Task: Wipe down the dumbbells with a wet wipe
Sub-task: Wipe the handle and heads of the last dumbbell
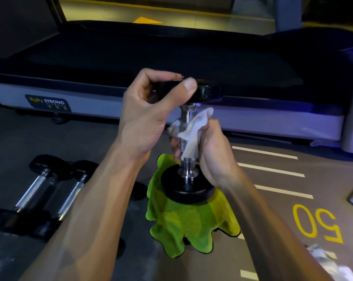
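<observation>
The handle is best wiped with the dumbbell (188,138) kept steady on end, so that the wet wipe (194,128) can be run the full length of the metal bar and turned round it. The dumbbell is stood upright at the centre of the frame on a green cloth (192,220) spread on the floor. Its top weight is pinched by the left hand (151,110), thumb and fingers curled over the rim. Just below, the right hand (214,157) is wrapped round the bar, with the wipe held between palm and metal. Two more dumbbells (47,191) are laid at lower left.
</observation>
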Motion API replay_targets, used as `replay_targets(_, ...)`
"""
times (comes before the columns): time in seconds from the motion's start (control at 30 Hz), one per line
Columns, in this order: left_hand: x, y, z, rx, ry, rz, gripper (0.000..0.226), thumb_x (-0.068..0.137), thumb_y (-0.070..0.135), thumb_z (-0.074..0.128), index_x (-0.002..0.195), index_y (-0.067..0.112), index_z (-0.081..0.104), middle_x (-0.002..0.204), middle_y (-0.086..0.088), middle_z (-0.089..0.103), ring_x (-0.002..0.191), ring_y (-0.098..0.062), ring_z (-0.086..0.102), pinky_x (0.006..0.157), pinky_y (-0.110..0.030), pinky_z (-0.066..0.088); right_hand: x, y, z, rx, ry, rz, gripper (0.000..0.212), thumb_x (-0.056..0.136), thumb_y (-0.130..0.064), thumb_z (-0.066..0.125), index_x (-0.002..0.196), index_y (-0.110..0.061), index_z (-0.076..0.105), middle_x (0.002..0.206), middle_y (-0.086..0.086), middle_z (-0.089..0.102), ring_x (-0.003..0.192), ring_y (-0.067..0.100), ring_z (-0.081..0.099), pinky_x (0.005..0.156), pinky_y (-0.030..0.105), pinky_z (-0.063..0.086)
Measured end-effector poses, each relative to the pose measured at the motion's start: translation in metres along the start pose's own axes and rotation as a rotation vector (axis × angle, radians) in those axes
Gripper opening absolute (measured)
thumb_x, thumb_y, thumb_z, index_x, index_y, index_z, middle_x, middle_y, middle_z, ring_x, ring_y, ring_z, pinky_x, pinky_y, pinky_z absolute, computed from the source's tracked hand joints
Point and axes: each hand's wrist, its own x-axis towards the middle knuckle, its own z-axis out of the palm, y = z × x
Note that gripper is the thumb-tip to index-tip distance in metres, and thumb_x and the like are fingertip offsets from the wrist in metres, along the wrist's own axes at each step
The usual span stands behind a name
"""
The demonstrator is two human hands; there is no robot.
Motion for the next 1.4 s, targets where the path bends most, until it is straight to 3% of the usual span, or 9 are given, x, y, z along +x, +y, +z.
replay_targets(0.3,0.000,-0.001,-0.002,0.015,0.017,0.003,0.032,0.075,0.040,0.085,0.097,0.022,0.070,0.109,-0.002,0.076,0.096,-0.007,0.070,0.093,-0.029,0.056,0.003,-0.033,-0.059,-0.815,0.631,-0.311,0.050,0.097,-0.032,0.058,0.055,-0.010,0.040,0.047,0.004,0.032,0.050,0.016,0.030,0.041,0.026,0.025)
replay_targets(0.47,-0.002,-0.001,0.005,0.055,-0.013,0.049,0.038,0.076,0.038,0.085,0.103,0.015,0.070,0.109,-0.002,0.075,0.099,-0.008,0.070,0.089,-0.026,0.056,0.001,-0.036,-0.009,-0.199,0.297,-0.076,0.032,0.092,-0.026,0.057,0.074,-0.003,0.070,0.067,0.012,0.070,0.060,0.029,0.062,0.056,0.043,0.046)
replay_targets(0.6,-0.002,-0.002,0.006,0.057,-0.019,0.055,0.036,0.080,0.033,0.086,0.105,0.013,0.070,0.108,-0.001,0.074,0.097,-0.004,0.070,0.085,-0.020,0.053,-0.028,-0.032,0.011,0.295,0.201,0.029,0.046,0.091,-0.030,0.049,0.109,0.007,0.070,0.110,0.023,0.074,0.131,0.051,0.045,0.094,0.060,0.050)
replay_targets(0.67,-0.001,-0.003,0.006,0.056,-0.015,0.057,0.036,0.080,0.033,0.086,0.105,0.014,0.069,0.107,-0.001,0.075,0.097,-0.005,0.069,0.086,-0.020,0.053,-0.042,-0.029,0.014,0.298,0.244,-0.057,0.037,0.096,-0.028,0.047,0.106,-0.001,0.070,0.104,0.004,0.069,0.093,0.012,0.042,0.088,0.051,0.048)
replay_targets(0.7,-0.001,-0.002,0.007,0.056,-0.013,0.060,0.036,0.080,0.033,0.086,0.105,0.013,0.069,0.108,-0.001,0.074,0.097,-0.005,0.069,0.087,-0.020,0.053,-0.049,-0.027,0.017,0.225,0.275,-0.133,0.039,0.099,-0.026,0.046,0.113,0.001,0.070,0.113,-0.002,0.072,0.132,0.035,0.037,0.092,0.048,0.051)
replay_targets(0.83,-0.002,-0.003,0.007,0.069,-0.027,0.060,0.037,0.084,0.029,0.086,0.109,0.010,0.069,0.109,-0.003,0.073,0.097,-0.006,0.070,0.086,-0.023,0.056,-0.051,-0.005,0.032,-0.154,0.381,-0.372,0.027,0.107,-0.015,0.048,0.127,-0.016,0.067,0.098,-0.015,0.073,0.091,0.002,0.066,0.083,0.033,0.053)
replay_targets(1.07,-0.005,-0.001,0.003,0.014,-0.051,0.067,0.034,0.079,0.033,0.084,0.104,0.017,0.068,0.108,-0.004,0.073,0.094,-0.007,0.069,0.082,-0.020,0.055,-0.027,-0.009,0.028,-0.232,0.378,-0.297,0.031,0.111,-0.032,0.041,0.096,-0.017,0.064,0.075,-0.004,0.067,0.068,0.014,0.064,0.065,0.034,0.050)
replay_targets(1.23,-0.011,0.001,0.006,-0.053,-0.137,0.043,0.037,0.081,0.025,0.082,0.108,0.010,0.062,0.083,-0.006,0.070,0.056,-0.030,0.057,0.045,-0.039,0.053,-0.009,-0.027,0.017,0.432,0.017,0.065,0.066,0.102,-0.046,0.033,0.055,-0.013,0.067,0.057,0.006,0.052,0.049,0.021,0.042,0.051,0.032,0.030)
replay_targets(1.4,-0.010,0.001,0.011,0.004,-0.036,0.052,0.037,0.079,0.023,0.089,0.104,0.011,0.065,0.100,-0.002,0.073,0.080,-0.005,0.069,0.067,-0.020,0.057,-0.023,-0.014,0.022,0.029,0.276,-0.109,0.043,0.110,-0.035,0.036,0.093,-0.019,0.072,0.080,-0.003,0.072,0.070,0.014,0.065,0.066,0.033,0.049)
